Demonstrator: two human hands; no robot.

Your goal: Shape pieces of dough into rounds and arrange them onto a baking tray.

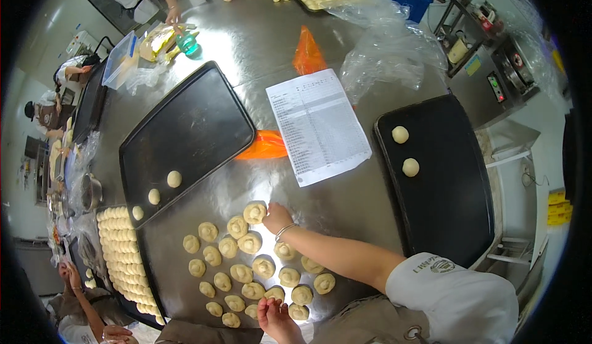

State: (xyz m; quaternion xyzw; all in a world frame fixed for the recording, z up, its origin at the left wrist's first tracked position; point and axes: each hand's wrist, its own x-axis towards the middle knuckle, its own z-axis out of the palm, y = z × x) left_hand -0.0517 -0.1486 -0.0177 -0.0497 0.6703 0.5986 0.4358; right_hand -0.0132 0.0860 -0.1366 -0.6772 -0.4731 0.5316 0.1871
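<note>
Rows of round, pale dough pieces [241, 274] with raised, knotted-looking middles lie on the steel table in front of me. My right hand [279, 218] reaches to the far end of the group. Its fingers are closed beside the farthest dough piece [254, 213], and whatever they hold is hidden. Close to my body, my left hand [277, 320] is at the near edge of the group, fingers loosely curled and apart, with nothing visible in them. It overlaps the nearest dough pieces in the picture; whether it touches one I cannot tell.
Dark trays with a few smooth dough balls lie left [191, 128] and right [441, 177]. A printed sheet [319, 125] and orange plastic [264, 145] sit between them. A packed dough tray [126, 264] stands at left, crumpled clear plastic [394, 54] at far right. Other people work around the table.
</note>
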